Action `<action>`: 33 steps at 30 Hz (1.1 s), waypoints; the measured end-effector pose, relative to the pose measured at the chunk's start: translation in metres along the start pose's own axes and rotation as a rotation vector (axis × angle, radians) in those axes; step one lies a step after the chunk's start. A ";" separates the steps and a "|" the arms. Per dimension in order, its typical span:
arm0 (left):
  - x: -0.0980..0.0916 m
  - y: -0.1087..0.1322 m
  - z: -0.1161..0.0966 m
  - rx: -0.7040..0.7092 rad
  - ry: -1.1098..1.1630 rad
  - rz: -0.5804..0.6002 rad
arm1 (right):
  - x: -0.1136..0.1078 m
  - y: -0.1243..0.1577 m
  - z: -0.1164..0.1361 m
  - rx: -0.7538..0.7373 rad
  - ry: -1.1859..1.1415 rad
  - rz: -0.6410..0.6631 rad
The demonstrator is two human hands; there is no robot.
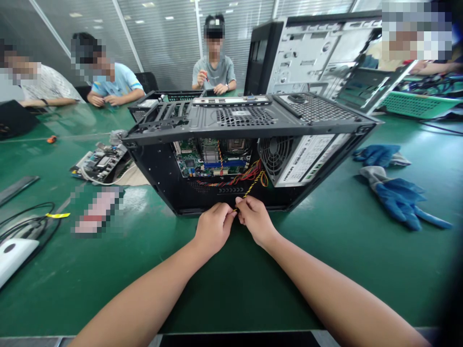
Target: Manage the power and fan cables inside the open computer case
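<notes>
Directly before me an open black computer case point(162, 137) lies on its side edge, its inside facing me. My left hand point(215, 224) and my right hand point(255, 219) meet at its near lower edge. Both are closed on a twisted yellow-and-black cable point(249, 192), whose end is hidden among my fingers. That cable runs up to the power supply point(302, 161), which has a fan grille and a white label. Red, yellow and black wires point(235, 180) hang across the case floor. Behind them sits the motherboard point(213, 159), with a blue slot and another twisted cable crossing it.
Blue work gloves point(398, 195) lie at the right, below a green basket point(421, 105). Left are a circuit board with parts point(103, 161), a blurred-out flat object point(97, 211), black cables point(27, 226) and a white device point(16, 258). A second case point(300, 58) stands behind; several people sit around the table.
</notes>
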State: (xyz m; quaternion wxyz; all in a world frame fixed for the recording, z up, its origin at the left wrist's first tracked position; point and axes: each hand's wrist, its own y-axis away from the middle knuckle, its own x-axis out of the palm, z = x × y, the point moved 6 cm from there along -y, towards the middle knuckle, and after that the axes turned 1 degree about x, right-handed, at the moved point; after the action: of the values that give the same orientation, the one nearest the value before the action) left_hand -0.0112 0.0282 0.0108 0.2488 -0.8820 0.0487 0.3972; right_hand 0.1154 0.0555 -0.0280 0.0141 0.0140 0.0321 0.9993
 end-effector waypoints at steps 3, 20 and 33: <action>0.000 -0.001 -0.001 -0.017 -0.014 0.014 | 0.000 0.000 0.000 -0.001 -0.013 -0.004; 0.002 -0.001 -0.001 -0.013 -0.040 0.033 | 0.000 0.002 0.005 -0.016 -0.005 -0.011; 0.001 0.000 -0.001 -0.003 -0.026 0.019 | 0.001 0.001 0.001 0.009 -0.025 -0.013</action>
State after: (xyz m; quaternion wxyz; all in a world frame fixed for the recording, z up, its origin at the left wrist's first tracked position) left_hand -0.0093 0.0275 0.0105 0.2442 -0.8767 0.0531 0.4110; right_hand 0.1147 0.0550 -0.0268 0.0208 0.0262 0.0363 0.9988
